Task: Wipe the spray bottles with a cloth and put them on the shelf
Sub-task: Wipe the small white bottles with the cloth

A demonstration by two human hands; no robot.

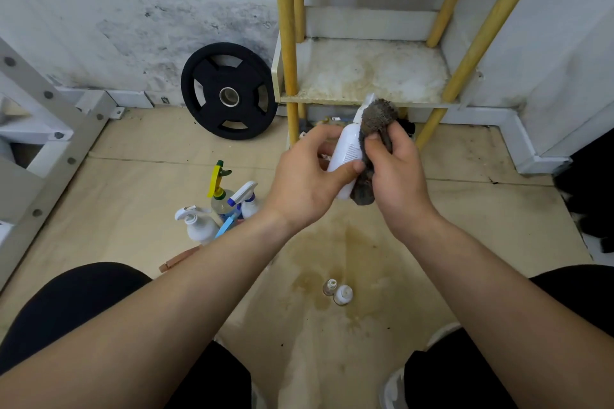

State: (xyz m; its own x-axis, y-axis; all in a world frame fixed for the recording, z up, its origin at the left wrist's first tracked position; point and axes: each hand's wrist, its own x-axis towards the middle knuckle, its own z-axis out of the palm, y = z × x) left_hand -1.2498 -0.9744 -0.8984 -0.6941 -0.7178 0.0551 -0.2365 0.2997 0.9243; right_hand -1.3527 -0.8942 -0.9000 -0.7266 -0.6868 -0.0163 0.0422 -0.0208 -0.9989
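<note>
Left hand (305, 176) gripped white bottle (349, 149) round lower body, thumb across label. Bottle was held in air before shelf (365, 76), long axis steep, leaning slightly right. Nozzle end pointed up and away above grip, base below thumb. Right hand (395, 169) clenched grey cloth (375, 129) against bottle's right side, just right of grip, covering neck. Floor bottles (199, 227) stood down-left of grip.

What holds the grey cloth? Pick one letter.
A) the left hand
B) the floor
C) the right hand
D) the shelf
C: the right hand grips the grey cloth and presses it against the white bottle, which the left hand holds.
</note>
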